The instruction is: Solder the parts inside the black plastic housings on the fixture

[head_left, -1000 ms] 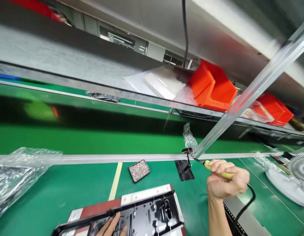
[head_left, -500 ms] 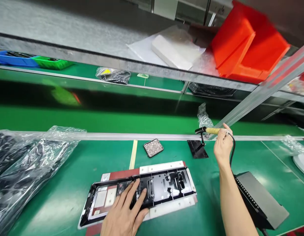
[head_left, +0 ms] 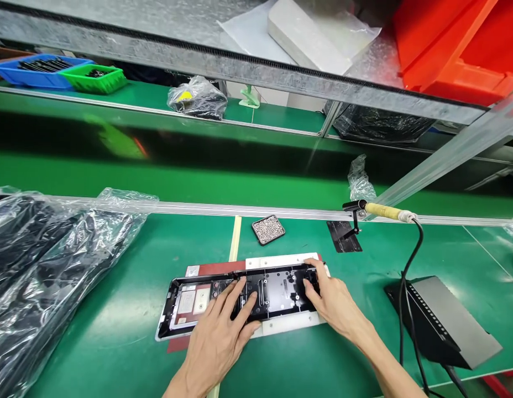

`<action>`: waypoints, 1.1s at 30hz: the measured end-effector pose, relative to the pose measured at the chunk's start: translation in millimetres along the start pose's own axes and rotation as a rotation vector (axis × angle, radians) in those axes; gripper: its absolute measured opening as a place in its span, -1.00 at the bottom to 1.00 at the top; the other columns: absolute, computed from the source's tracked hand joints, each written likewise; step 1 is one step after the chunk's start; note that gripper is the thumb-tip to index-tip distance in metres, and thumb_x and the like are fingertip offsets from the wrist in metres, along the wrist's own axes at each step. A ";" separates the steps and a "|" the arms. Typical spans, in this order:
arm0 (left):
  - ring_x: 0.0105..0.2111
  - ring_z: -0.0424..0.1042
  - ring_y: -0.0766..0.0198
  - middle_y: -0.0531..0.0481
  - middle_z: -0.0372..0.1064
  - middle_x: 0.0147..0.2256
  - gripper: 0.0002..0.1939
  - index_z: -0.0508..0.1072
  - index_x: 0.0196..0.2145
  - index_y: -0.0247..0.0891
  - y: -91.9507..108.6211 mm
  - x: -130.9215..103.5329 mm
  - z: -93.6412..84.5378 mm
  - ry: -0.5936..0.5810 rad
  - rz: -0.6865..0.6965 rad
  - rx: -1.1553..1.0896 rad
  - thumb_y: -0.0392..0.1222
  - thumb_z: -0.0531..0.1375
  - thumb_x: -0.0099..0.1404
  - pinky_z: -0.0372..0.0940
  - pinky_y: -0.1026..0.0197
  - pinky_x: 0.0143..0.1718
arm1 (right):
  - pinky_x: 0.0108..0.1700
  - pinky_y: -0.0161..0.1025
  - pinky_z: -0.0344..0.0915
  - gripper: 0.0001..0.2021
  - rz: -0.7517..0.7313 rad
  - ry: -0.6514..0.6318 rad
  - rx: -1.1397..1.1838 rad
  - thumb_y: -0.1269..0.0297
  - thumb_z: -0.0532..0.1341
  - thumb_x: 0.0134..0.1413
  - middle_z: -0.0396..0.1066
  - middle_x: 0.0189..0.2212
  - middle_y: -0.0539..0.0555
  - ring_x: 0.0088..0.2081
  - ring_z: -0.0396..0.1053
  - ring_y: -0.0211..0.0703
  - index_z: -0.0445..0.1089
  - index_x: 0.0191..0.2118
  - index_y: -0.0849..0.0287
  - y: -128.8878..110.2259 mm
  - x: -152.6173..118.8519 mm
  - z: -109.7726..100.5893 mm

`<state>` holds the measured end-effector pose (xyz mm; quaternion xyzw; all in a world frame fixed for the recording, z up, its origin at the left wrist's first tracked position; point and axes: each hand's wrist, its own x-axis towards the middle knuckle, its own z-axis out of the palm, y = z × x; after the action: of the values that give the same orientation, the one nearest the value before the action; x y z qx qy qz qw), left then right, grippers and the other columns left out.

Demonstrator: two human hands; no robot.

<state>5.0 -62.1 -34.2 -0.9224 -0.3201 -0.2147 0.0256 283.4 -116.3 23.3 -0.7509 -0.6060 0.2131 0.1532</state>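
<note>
A long black plastic casing [head_left: 279, 291] lies open side up in a fixture with a red base [head_left: 219, 268] and white strips [head_left: 287, 324]. Spread across the casing's middle, the fingers of my left hand [head_left: 219, 329] rest on its inner face. My right hand [head_left: 337, 304] grips the right end, thumb inside and index finger over the far edge. A corded tool with a yellow handle [head_left: 383, 210] sits in a small black stand [head_left: 343, 236] behind. Beyond the fixture is a small black tray of tiny metal parts [head_left: 268, 229], likely screws.
Plastic-wrapped black parts [head_left: 69, 271] cover the left side. A grey-and-black box [head_left: 447, 320] with cables stands at right. Overhead runs a metal shelf [head_left: 157, 50] holding a red bin [head_left: 455, 50]. A slanted clear-wrapped post [head_left: 443, 152] rises at right.
My right hand has let go of the yellow-handled tool, which now rests in its stand, and has come down to the casing's right end. My left hand stays on the casing. The view has shifted.
</note>
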 end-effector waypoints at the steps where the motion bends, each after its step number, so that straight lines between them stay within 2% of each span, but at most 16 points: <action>1: 0.16 0.38 -0.10 -0.29 0.26 0.29 -0.63 0.47 0.15 -0.21 0.0 0.3 -1.9 -0.003 0.002 -0.001 -0.03 0.10 0.51 0.45 -0.08 -0.03 | -0.43 -0.24 0.06 -0.62 -0.004 -0.009 0.002 0.18 -0.01 0.38 0.13 -0.66 -0.19 -0.66 0.08 -0.18 0.18 0.23 0.10 -1.2 1.2 -0.4; 3: 0.17 0.38 -0.09 -0.28 0.27 0.29 -0.65 0.50 0.11 -0.21 -0.6 1.6 -8.1 -0.004 0.006 0.001 -0.03 0.10 0.51 0.44 -0.07 -0.01 | -0.43 -0.24 0.04 -0.65 -0.007 -0.018 0.001 0.20 -0.04 0.38 0.03 -0.68 -0.21 -0.66 0.04 -0.18 0.19 0.20 0.09 -3.9 1.9 -4.2; 7: 0.21 0.35 -0.12 -0.25 0.32 0.26 -0.65 0.52 0.05 -0.23 -2.1 7.7 -29.2 0.022 0.035 0.017 0.00 0.10 0.51 0.40 -0.06 -0.01 | -0.35 -0.23 0.11 -0.70 -0.010 -0.027 -0.002 0.19 -0.05 0.38 -0.02 -0.67 -0.21 -0.61 0.04 -0.16 0.22 0.13 0.02 -12.5 -2.7 -16.7; 15: 0.18 0.37 -0.14 -0.22 0.41 0.19 -0.61 0.54 0.03 -0.27 3.8 18.1 -66.9 0.065 0.057 0.065 0.03 0.06 0.53 0.29 -0.07 -0.01 | -0.28 -0.23 0.14 -0.84 0.049 -0.104 0.073 0.16 -0.03 0.37 0.11 -0.61 -0.17 -0.51 0.11 -0.16 0.23 -0.06 -0.03 -21.3 -11.9 -29.2; 19: 0.17 0.38 -0.18 -0.23 0.44 0.15 -0.57 0.54 0.03 -0.31 6.6 19.4 -77.5 0.081 0.088 0.062 0.05 0.04 0.54 0.26 -0.07 0.00 | -0.28 -0.24 0.12 -0.86 0.062 -0.124 0.104 0.16 -0.02 0.36 0.14 -0.60 -0.16 -0.48 0.14 -0.17 0.25 -0.14 -0.01 -20.4 -14.7 -29.0; 33: 0.19 0.36 -0.18 -0.24 0.45 0.14 -0.55 0.52 0.06 -0.33 16.4 27.6 -102.0 0.135 0.133 0.065 0.07 0.06 0.53 0.28 -0.05 0.02 | -0.42 -0.27 -0.03 -0.86 0.060 -0.164 0.236 0.19 0.00 0.35 0.06 -0.61 -0.17 -0.52 0.06 -0.22 0.26 -0.17 0.03 -14.3 -19.9 -29.9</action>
<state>-4.4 -78.0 71.1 -0.9236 -0.2626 -0.2640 0.0911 283.0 -131.7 58.7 -0.7255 -0.5645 0.3480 0.1843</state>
